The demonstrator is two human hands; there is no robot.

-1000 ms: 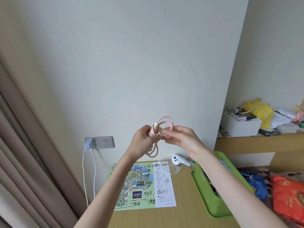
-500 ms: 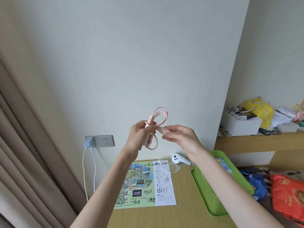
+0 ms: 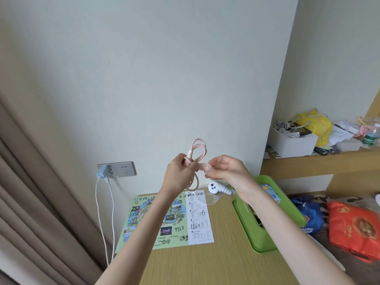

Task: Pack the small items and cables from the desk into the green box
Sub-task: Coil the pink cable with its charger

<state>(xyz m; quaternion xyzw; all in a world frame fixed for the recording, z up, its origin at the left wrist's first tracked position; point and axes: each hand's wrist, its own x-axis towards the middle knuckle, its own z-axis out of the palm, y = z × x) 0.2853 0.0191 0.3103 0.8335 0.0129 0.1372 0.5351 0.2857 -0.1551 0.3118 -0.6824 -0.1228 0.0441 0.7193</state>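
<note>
While the pose of the arms matches that of half a second ago, the view has tipped slightly, so the wooden desk (image 3: 216, 262) and the green box (image 3: 245, 218) sit a little lower and show more of themselves, and the pink cable's upper loop now stands taller above the fists.

One desk fills the lower middle, its top a fine-grained, straw-coloured weave pattern. One green box, smooth glossy plastic with rounded corners, stands on the desk's right side under the right forearm; dark items lie inside, too hidden to name. One flat printed map (image 3: 164, 219), green-edged paper with black handwritten numbers, lies on the desk's left half. One grey wall socket (image 3: 121, 169) carries a pale blue plug, and two thin white cords hang down from it.

Two bare hands are raised above the map. One pink cable (image 3: 198, 146), braided-looking and coiled into loops, is held between them in the air, not in the box. Closed around the coil's middle is the left hand (image 3: 180, 173), with one loop above and one hanging below. Pinching the cable's flat end between thumb and fingertips is the right hand (image 3: 225, 168).

One small white gadget (image 3: 218, 187), smooth and rounded, lies near the desk's back edge beside crumpled clear wrap.
</note>
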